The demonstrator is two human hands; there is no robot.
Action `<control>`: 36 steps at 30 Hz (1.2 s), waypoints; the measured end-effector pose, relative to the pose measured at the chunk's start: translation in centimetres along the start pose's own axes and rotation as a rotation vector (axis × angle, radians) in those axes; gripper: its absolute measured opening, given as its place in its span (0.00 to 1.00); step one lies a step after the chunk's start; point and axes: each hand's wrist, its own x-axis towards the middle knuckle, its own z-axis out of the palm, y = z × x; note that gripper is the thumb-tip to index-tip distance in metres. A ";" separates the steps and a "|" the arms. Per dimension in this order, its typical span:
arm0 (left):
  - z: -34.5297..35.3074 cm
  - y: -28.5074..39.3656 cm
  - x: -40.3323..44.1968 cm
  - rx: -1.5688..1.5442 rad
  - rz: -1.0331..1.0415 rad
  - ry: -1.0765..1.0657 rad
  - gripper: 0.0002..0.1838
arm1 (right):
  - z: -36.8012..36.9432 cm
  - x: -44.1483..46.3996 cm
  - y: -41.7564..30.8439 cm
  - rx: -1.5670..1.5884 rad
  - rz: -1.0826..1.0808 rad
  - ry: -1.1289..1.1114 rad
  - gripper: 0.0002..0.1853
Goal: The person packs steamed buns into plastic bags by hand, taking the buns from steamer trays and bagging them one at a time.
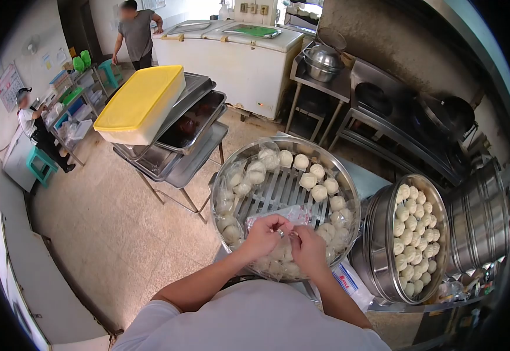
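My left hand (264, 235) and my right hand (309, 248) meet above a wide round metal steamer tray (348, 164), fingers closed and fingertips almost touching. Both seem to pinch the top of a clear plastic bag (281, 253) of white buns; the pinched part is mostly hidden. A ring is on my left hand. Just beyond my fingers, clear plastic with reddish print (281, 215) lies on the slats. Bagged buns (255, 172) line the left and right sides of the tray, while loose-looking white buns (308, 181) sit toward its far right.
At right stands a stacked steamer (378, 251) full of small buns (410, 237), beside more stacked steamers (477, 216). A printed packet (353, 284) lies between. Trays and a yellow-lidded container (141, 96) are ahead left. Two people (137, 35) are farther back, near a chest freezer (226, 70) and shelves.
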 end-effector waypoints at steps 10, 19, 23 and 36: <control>-0.1 -3.2 3.9 0.435 0.150 -0.036 0.17 | -1.7 7.4 0.3 0.350 -0.070 -0.133 0.04; -9.2 -5.4 7.3 0.928 0.179 0.358 0.14 | 0.8 5.6 17.8 -0.083 0.381 -0.180 0.11; -6.5 -1.8 5.2 0.859 0.374 0.457 0.20 | 3.2 5.0 19.7 -0.265 0.382 -0.517 0.15; -1.9 -0.9 0.5 0.658 0.344 0.304 0.17 | 1.2 4.3 16.6 -0.167 0.359 -0.146 0.12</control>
